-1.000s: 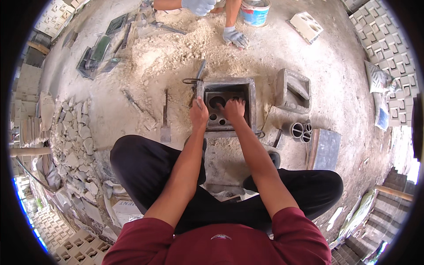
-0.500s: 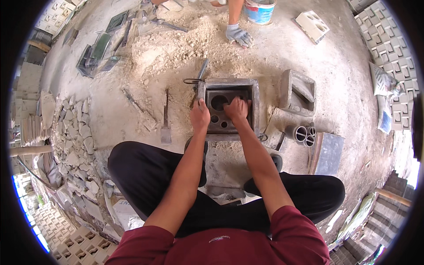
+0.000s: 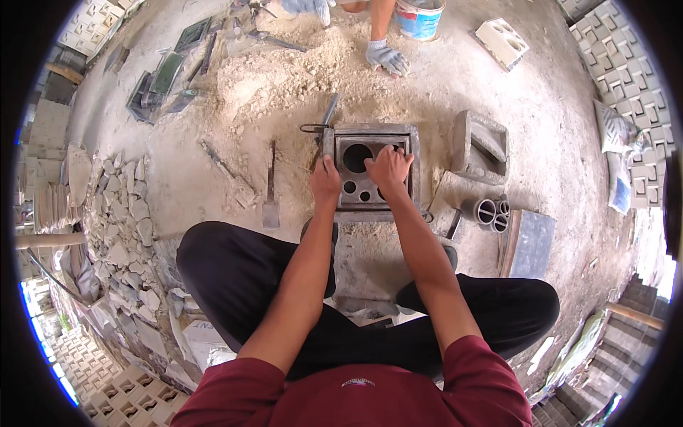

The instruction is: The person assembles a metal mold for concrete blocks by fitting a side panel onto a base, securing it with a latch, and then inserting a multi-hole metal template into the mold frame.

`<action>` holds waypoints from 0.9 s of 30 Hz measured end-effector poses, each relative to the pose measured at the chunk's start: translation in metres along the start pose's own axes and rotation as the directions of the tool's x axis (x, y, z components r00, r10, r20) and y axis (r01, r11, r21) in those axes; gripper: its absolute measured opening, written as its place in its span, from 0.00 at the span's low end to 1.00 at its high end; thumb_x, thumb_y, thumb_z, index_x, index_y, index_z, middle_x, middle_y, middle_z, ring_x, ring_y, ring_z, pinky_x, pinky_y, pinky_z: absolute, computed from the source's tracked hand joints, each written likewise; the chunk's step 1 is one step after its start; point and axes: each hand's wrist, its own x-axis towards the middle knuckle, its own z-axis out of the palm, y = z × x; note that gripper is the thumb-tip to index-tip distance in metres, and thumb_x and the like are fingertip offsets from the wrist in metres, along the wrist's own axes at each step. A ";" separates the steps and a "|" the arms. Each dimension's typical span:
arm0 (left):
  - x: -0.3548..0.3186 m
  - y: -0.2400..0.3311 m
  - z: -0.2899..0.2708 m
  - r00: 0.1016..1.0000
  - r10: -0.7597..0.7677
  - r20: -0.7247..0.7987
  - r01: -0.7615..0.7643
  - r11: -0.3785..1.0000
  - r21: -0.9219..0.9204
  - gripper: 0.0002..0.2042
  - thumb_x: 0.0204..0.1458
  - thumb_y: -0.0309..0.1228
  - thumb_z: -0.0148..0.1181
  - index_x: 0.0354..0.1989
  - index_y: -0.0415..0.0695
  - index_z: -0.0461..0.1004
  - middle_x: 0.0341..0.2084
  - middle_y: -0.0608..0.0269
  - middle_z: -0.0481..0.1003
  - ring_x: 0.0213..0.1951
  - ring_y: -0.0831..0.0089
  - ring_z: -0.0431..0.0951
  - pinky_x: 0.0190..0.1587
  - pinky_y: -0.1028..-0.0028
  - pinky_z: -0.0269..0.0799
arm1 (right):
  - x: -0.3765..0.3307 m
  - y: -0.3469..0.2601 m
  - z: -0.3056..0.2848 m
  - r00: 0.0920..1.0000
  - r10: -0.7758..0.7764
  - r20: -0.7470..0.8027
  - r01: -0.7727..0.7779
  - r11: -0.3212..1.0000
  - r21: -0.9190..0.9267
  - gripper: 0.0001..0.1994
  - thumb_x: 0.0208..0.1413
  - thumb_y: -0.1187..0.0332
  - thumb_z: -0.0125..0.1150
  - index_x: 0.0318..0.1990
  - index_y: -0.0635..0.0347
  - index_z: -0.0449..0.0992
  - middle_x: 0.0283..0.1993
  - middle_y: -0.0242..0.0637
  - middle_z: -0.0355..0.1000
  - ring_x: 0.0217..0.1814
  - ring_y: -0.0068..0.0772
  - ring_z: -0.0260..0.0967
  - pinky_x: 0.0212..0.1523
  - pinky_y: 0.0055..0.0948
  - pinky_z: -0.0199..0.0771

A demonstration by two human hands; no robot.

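Observation:
In front of me on the ground stands a square mould box [image 3: 363,216] with thick grey walls. Inside it is a dark square plate [image 3: 358,179] with one large round hole and several smaller ones. My left hand [image 3: 326,181] is closed on the box's left wall. My right hand [image 3: 390,172] grips the plate, its thumb at the large hole's edge and its fingers over the upper right part. Those fingers hide the holes there. The plate now sits close to the level of the box's rim.
A sandy heap [image 3: 284,82] lies beyond the box. Near it are a co-worker's gloved hand [image 3: 388,59] and a bucket [image 3: 420,20]. On the right are a concrete mould [image 3: 482,146], short pipes [image 3: 484,211] and a flat board [image 3: 530,245]. A flat-bladed tool [image 3: 271,213] lies left.
The plate has risen inside the mould box, with my right hand on it. My left hand has stayed at the left wall. A second gloved hand of the co-worker has appeared at the top.

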 end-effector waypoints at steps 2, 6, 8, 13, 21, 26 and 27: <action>-0.004 0.004 0.005 0.995 0.056 -0.082 -0.070 0.983 -0.170 0.27 0.64 0.48 0.34 0.36 0.34 0.72 0.34 0.34 0.75 0.42 0.36 0.72 0.43 0.51 0.67 | -0.002 0.005 -0.003 0.998 0.057 -0.020 -0.057 0.998 -0.009 0.22 0.41 0.55 0.65 0.36 0.67 0.75 0.34 0.44 0.76 0.49 0.43 0.69 0.58 0.48 0.52; 0.008 -0.022 0.006 0.978 -0.010 -0.207 -0.040 0.972 -0.233 0.31 0.64 0.50 0.31 0.44 0.31 0.73 0.39 0.36 0.75 0.47 0.41 0.72 0.50 0.57 0.66 | -0.015 -0.014 -0.018 0.996 0.061 -0.068 -0.058 0.997 0.046 0.20 0.41 0.56 0.65 0.34 0.66 0.75 0.33 0.43 0.76 0.49 0.42 0.69 0.57 0.47 0.53; 0.011 -0.028 0.006 0.993 -0.099 -0.069 0.068 0.932 -0.357 0.33 0.64 0.52 0.29 0.50 0.30 0.71 0.43 0.39 0.75 0.50 0.45 0.72 0.54 0.62 0.64 | -0.019 -0.013 -0.016 0.984 0.094 -0.152 -0.079 0.992 0.099 0.18 0.41 0.57 0.65 0.32 0.65 0.74 0.32 0.43 0.76 0.47 0.43 0.69 0.55 0.47 0.53; 0.007 -0.024 0.002 0.994 -0.110 0.011 0.103 0.889 -0.446 0.34 0.63 0.53 0.29 0.47 0.31 0.74 0.41 0.43 0.77 0.47 0.50 0.75 0.51 0.62 0.65 | -0.033 -0.011 0.000 0.920 0.164 -0.357 -0.074 0.965 0.253 0.17 0.42 0.58 0.66 0.32 0.64 0.73 0.32 0.42 0.74 0.48 0.44 0.66 0.52 0.47 0.53; 0.005 -0.027 -0.003 0.995 -0.037 -0.093 0.005 0.945 -0.327 0.30 0.63 0.50 0.35 0.45 0.32 0.74 0.38 0.40 0.77 0.44 0.48 0.76 0.46 0.60 0.67 | -0.047 -0.021 0.003 0.875 0.254 -0.413 -0.105 0.931 0.350 0.18 0.41 0.60 0.69 0.36 0.63 0.72 0.39 0.42 0.73 0.51 0.45 0.64 0.51 0.46 0.53; -0.004 -0.007 0.000 0.996 -0.074 -0.039 0.059 0.954 -0.294 0.28 0.63 0.47 0.35 0.43 0.32 0.74 0.35 0.39 0.77 0.41 0.45 0.76 0.43 0.58 0.67 | -0.051 -0.011 -0.020 0.823 0.209 -0.528 0.037 0.908 0.416 0.23 0.39 0.63 0.71 0.44 0.63 0.71 0.44 0.42 0.71 0.51 0.47 0.63 0.51 0.45 0.52; -0.002 -0.008 0.001 0.997 -0.069 -0.043 0.053 0.953 -0.297 0.28 0.63 0.47 0.35 0.43 0.32 0.74 0.35 0.39 0.77 0.41 0.45 0.76 0.43 0.58 0.67 | -0.051 -0.013 -0.028 0.820 0.208 -0.533 0.041 0.908 0.417 0.23 0.39 0.63 0.71 0.44 0.63 0.71 0.44 0.42 0.71 0.51 0.47 0.63 0.51 0.45 0.52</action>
